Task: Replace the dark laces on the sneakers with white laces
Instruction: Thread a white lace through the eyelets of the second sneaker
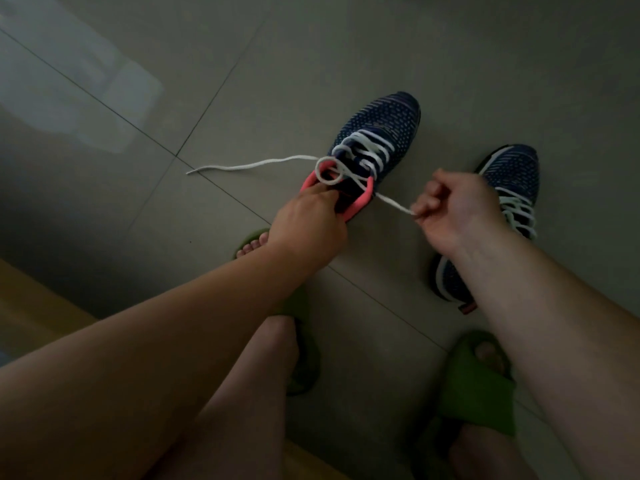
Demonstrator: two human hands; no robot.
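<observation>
You are looking down at a grey tiled floor [346, 46] in dim light, with both bare forearms reaching forward. In front of you stands a dark blue knitted sneaker with a coral-pink collar [377, 129], toe pointing away from you, already threaded with a flat white lace [367, 150]. Your left hand [308, 226] rests at the heel opening of this sneaker, its fingertips tucked against the pink collar and pinching the lace where it forms a loose loop over the tongue. One free end of the lace trails away to the left across the floor, lying slack on the tiles. Your right hand [457, 213] is held just to the right of the sneaker, fingers curled into a fist, pinching the other end of the lace between thumb and fingers; that stretch runs taut from the collar to your hand. Behind your right hand and wrist lies the second dark blue knitted sneaker [512, 174], also carrying white laces, partly hidden by your forearm. Closer to you, your feet wear green rubber slide sandals [474, 386] on the floor, one under each arm
</observation>
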